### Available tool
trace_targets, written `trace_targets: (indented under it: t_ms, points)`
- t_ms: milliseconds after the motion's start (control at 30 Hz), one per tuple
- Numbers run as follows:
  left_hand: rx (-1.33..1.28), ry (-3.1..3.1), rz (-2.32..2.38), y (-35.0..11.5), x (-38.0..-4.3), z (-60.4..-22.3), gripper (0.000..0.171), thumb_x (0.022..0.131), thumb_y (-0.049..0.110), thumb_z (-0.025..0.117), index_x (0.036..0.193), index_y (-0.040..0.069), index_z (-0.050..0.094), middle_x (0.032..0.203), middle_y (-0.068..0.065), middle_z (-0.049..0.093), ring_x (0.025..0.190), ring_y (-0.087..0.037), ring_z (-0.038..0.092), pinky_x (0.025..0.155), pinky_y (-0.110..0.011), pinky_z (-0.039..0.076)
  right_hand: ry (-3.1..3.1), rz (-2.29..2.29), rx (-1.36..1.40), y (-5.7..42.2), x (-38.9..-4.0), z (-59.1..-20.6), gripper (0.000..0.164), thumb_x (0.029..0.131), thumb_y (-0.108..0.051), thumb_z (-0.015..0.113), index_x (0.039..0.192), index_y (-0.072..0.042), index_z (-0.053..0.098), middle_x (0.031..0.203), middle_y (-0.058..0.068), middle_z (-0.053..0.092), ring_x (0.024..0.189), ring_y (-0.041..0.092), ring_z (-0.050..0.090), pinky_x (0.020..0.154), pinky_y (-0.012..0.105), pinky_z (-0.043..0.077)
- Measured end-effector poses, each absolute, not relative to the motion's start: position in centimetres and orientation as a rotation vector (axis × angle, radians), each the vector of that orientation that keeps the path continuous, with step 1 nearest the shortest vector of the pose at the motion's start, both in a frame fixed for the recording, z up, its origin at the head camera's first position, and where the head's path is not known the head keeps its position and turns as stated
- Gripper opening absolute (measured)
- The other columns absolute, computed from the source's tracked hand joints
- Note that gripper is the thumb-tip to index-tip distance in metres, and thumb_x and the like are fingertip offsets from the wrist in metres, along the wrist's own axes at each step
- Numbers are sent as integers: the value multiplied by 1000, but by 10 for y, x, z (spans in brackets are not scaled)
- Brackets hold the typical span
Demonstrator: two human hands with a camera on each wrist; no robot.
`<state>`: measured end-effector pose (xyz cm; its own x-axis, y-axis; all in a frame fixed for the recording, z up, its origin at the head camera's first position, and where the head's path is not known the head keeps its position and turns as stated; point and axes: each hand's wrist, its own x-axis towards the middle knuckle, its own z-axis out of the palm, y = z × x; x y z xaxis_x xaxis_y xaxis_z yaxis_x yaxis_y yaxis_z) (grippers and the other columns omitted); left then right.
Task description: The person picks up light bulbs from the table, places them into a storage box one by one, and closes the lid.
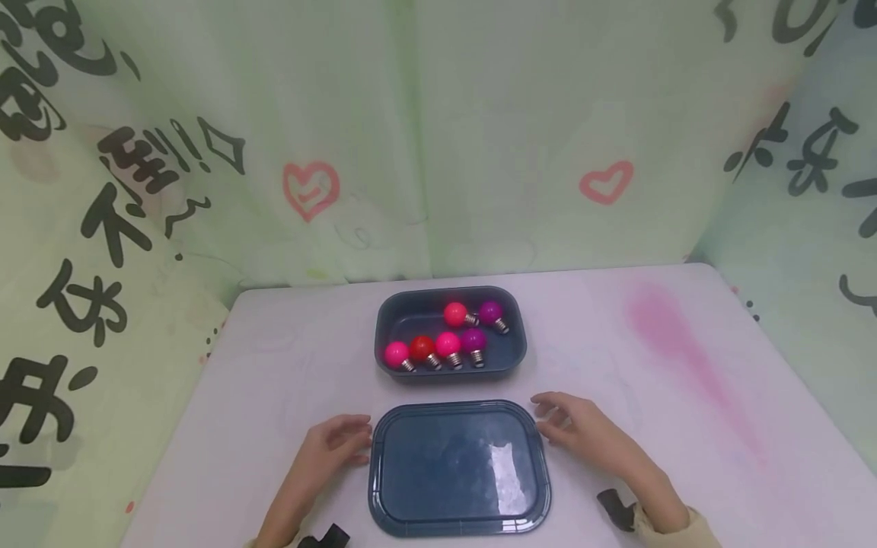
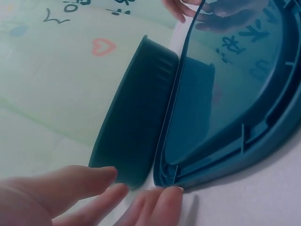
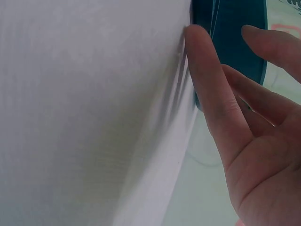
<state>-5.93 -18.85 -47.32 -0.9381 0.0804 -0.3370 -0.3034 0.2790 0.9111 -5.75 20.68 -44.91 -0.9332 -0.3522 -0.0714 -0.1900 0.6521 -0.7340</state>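
A glossy dark blue lid [image 1: 445, 464], rectangular with rounded corners and a raised rim, lies on the table in front of me. My left hand [image 1: 329, 445] is at its left edge with relaxed fingers; in the left wrist view the fingertips [image 2: 171, 197] are right by the lid's corner. On the opposite side, my right hand [image 1: 582, 430] has its thumb close to the lid's upper right edge, fingers loosely bent and holding nothing. Behind the lid stands a dark blue box [image 1: 404, 308] with several round bulbs inside: pink [image 1: 448, 344], red [image 1: 422, 348] and purple [image 1: 490, 312], all with silver screw bases.
A white cloth with a pink stain [image 1: 661, 320] at the right covers the table [image 1: 288, 350]. Pale green curtains [image 1: 466, 152] with dark writing and red hearts hang behind it and at both sides. Black wrist devices [image 1: 617, 508] sit on both wrists.
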Motion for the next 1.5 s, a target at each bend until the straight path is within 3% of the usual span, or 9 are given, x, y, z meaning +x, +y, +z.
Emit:
trace_targets:
  t_ms: [233,500,733,1067,1233,1500]
  points:
    - [-162,2208,1695,-191,-56,-477,43,93,20,69,127,-5,61,118,-20,69,100,-26,70,76,-33,60,2584,-1226,-460,206,-55,-453,41,90,-13,69,126,4,59,109,15,70,78,6,66,73,25,56]
    - [-166,2241,1682,-188,-54,-474,42,89,11,69,128,-3,60,116,-20,69,103,-28,70,80,-32,59,2599,-1223,-450,204,-54,-453,42,84,-10,75,122,3,62,110,12,69,81,6,64,73,24,55]
    - [-257,2297,1630,-184,-53,-472,44,83,18,77,123,5,66,117,-12,71,105,-26,70,91,-39,56,2574,-1242,-462,202,-55,-451,46,80,-1,76,122,6,60,108,14,66,81,7,63,70,23,56]
    - [-246,2238,1753,-185,-51,-474,43,85,19,78,122,0,66,118,-15,70,108,-27,68,91,-34,56,2568,-1215,-425,202,-56,-451,49,78,-2,78,123,3,60,108,12,66,81,10,63,69,21,56]
    - [-202,2198,1808,-185,-51,-477,40,86,14,75,122,-2,66,116,-18,71,103,-24,70,84,-29,57,2571,-1195,-424,203,-56,-453,51,78,-5,79,124,2,60,109,11,67,81,10,63,69,21,56]
    - [-206,2132,1850,-185,-51,-478,37,87,9,71,122,-2,67,123,-22,65,89,-23,73,71,-36,61,2603,-1152,-355,199,-57,-452,50,77,-8,80,123,-1,62,107,7,68,80,9,64,68,21,54]
